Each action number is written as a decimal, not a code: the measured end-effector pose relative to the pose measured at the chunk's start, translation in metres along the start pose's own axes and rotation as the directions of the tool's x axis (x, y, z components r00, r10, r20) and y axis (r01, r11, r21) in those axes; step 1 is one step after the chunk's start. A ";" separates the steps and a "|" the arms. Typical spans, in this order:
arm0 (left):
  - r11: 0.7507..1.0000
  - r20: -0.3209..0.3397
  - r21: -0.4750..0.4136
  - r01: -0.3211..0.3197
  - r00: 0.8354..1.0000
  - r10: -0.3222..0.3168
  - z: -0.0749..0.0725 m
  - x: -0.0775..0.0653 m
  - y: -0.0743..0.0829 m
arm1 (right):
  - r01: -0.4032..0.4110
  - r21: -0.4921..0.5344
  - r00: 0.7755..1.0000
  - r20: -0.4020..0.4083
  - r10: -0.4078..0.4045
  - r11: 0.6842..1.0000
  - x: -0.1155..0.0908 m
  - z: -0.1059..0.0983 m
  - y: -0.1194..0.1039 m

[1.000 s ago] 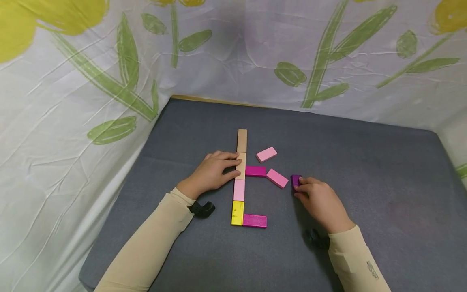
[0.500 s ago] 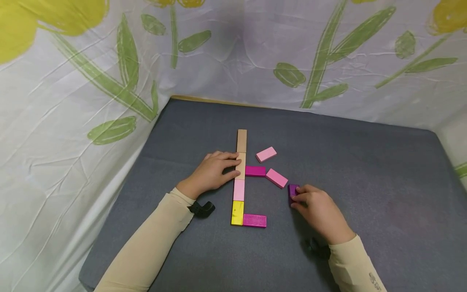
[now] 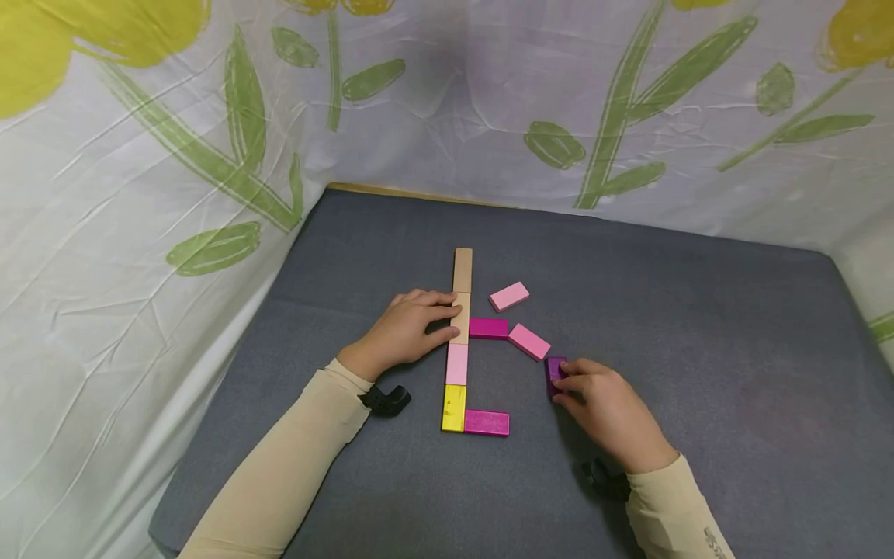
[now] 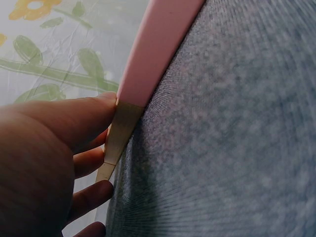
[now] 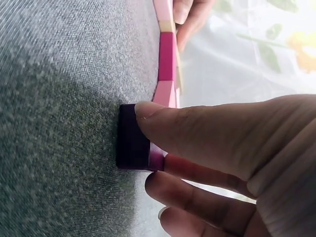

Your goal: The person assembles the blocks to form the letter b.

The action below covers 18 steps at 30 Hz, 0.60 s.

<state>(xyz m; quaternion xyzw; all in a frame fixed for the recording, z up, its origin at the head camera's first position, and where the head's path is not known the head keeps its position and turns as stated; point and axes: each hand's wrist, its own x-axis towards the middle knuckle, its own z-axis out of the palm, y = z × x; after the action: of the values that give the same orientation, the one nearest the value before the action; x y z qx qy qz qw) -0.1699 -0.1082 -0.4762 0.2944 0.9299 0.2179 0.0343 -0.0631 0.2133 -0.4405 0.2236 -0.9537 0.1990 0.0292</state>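
In the head view my right hand (image 3: 611,415) pinches a purple wooden block (image 3: 555,377) between thumb and fingers, low over the cloth. The right wrist view shows that purple block (image 5: 133,137) with my thumb across its edge. My left hand (image 3: 403,332) rests its extended fingers along a plain wood block (image 3: 460,317) in an upright column of blocks. That column also has another plain block (image 3: 462,269), a light pink block (image 3: 457,364) and a yellow block (image 3: 453,407). Branching right from it are two magenta blocks (image 3: 488,328), with a tilted pink block (image 3: 529,341) continuing the upper one.
A loose pink block (image 3: 509,296) lies angled right of the column. The lower magenta block (image 3: 486,422) touches the yellow one. Dark grey cloth (image 3: 698,334) covers the table, and a white flower-painted curtain (image 3: 475,147) hangs behind it.
My right hand has brought the purple block toward me and slightly left, to just below the tilted pink block's right end. My left hand and the other blocks stay put.
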 end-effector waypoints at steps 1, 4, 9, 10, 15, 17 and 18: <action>1.000 0.000 0.000 0.000 1.000 0.000 0.000 0.000 0.000 | 0.003 0.003 1.000 -0.002 -0.003 1.000 0.000 0.000 0.000; 1.000 -0.001 -0.002 0.001 1.000 -0.001 0.000 0.000 0.000 | 0.012 0.015 1.000 -0.011 -0.012 1.000 0.000 0.001 -0.002; 1.000 -0.003 0.001 0.002 1.000 -0.002 0.000 0.000 0.000 | 0.025 0.035 0.999 -0.029 -0.024 0.999 -0.001 0.002 -0.003; 1.000 -0.002 0.002 0.004 1.000 -0.004 0.000 0.000 -0.001 | 0.025 0.035 0.999 -0.030 -0.024 0.999 -0.001 0.002 -0.003; 1.000 0.001 0.001 0.015 1.000 -0.015 0.000 -0.001 -0.001 | 0.019 0.037 0.999 -0.028 -0.018 0.999 -0.001 0.003 -0.004; 1.000 0.001 0.002 0.015 1.000 -0.015 0.000 -0.001 -0.001 | 0.021 0.038 0.999 -0.032 -0.019 0.999 -0.001 0.003 -0.004; 1.000 0.002 0.002 0.016 1.000 -0.016 0.000 -0.001 -0.001 | 0.024 0.039 0.999 -0.036 -0.022 0.999 -0.001 0.003 -0.004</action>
<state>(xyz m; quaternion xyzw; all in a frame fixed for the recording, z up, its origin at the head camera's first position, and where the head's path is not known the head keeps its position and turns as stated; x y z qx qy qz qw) -0.1693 -0.1091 -0.4768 0.2874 0.9323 0.2163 0.0367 -0.0604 0.2095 -0.4420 0.2317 -0.9463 0.2212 0.0438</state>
